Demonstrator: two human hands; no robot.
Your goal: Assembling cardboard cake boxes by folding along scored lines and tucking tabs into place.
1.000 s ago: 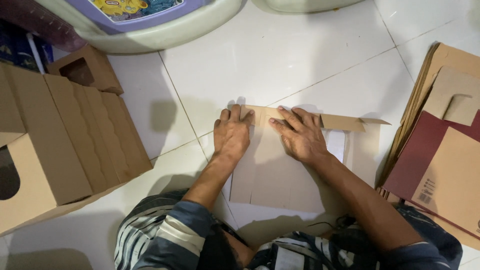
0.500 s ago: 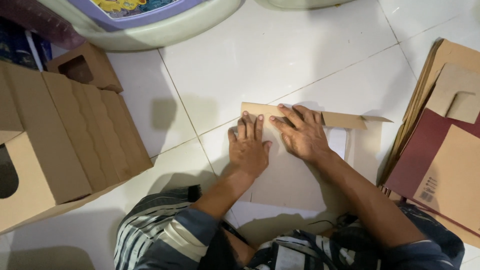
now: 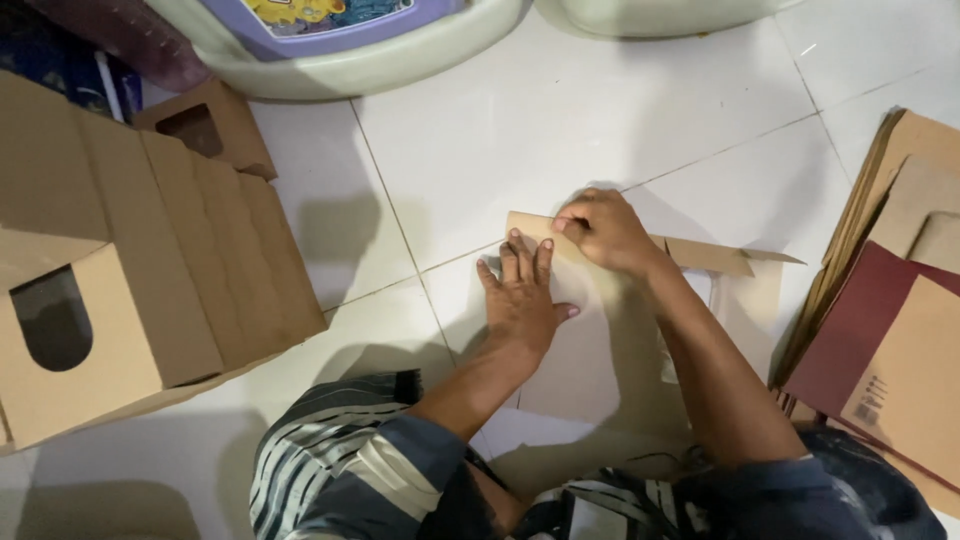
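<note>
Currently the flat cardboard sheet (image 3: 610, 360) lies on the tiled floor (image 3: 600, 110), directly before the person. Left hand (image 3: 525, 300) presses flat on the sheet, fingers spread and extended, gripping nothing. Right hand (image 3: 600, 232), at 1 o'clock from the left, curls its fingers onto the folded top flap (image 3: 700, 255), pinching the crease. Judged step: creasing the flap. Next move calls for firm, even pressure along the fold line. Folded boxes (image 3: 130, 280) stand at 9 o'clock.
</note>
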